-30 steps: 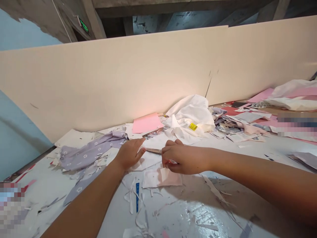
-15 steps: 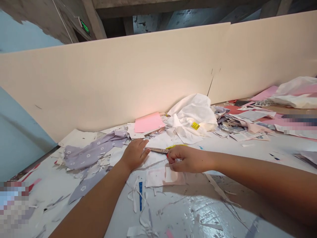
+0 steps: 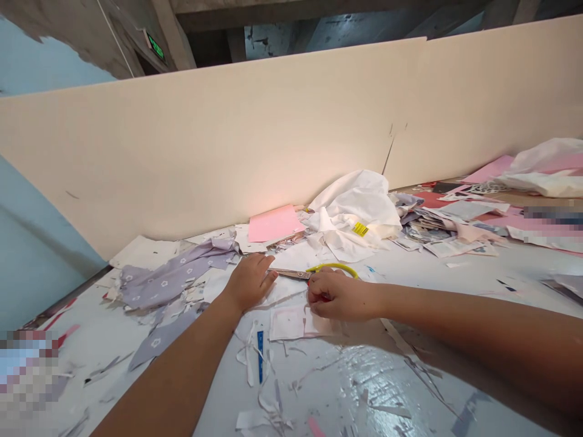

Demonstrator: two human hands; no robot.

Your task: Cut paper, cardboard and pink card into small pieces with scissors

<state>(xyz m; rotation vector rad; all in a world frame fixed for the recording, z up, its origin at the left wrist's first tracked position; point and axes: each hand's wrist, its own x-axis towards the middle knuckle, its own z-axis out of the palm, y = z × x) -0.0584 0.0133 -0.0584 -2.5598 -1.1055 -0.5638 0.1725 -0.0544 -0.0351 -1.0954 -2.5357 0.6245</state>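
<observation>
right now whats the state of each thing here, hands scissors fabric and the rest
left hand, open, resting on white paper
right hand, curled over the scissors' handle
scissors, blades look closed, pointing toward the left hand
lilac floral fabric, rumpled, lying spread out
pink sheet, lying flat
white cloth, crumpled in a heap
blue ruler, lying flat

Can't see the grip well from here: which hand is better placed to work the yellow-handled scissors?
Right, most likely. The right hand lies at the scissors' yellow handle, though its grip can't be confirmed. The left hand rests near the blade tips, so it sits at the wrong end.
</observation>
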